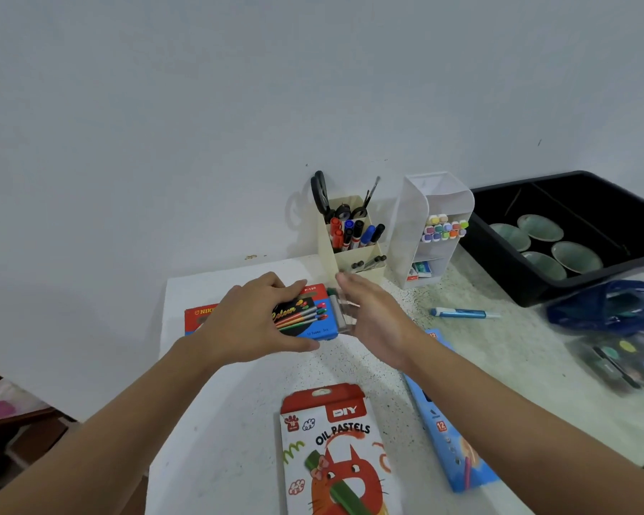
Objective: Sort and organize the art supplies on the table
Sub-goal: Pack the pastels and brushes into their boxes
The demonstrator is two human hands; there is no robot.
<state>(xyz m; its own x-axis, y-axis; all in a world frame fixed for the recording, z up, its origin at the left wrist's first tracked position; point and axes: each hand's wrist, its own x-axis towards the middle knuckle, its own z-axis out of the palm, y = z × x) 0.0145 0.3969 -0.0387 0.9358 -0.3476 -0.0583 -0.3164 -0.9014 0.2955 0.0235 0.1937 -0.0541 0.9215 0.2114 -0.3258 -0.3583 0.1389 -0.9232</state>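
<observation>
My left hand (250, 321) grips a red and blue paint tube box (305, 314) flat on the speckled table (350, 366), thumb on its near edge and fingers on its far edge. A clear tray of tubes (341, 310) sticks out of the box's right end. My right hand (380, 321) is at that end, fingers spread against the tray; whether it grips it is unclear. An oil pastels box (335, 455) lies near me. A long blue box (450, 436) lies to its right, partly under my right forearm.
A cream holder (354, 250) with scissors, markers and pens stands at the wall. Beside it is a white organizer (432, 224) with colour markers. A black bin (558, 232) holds several green dishes. A blue pen (461, 313), a blue bag (610, 302) and a watercolour palette (625, 354) lie on the right.
</observation>
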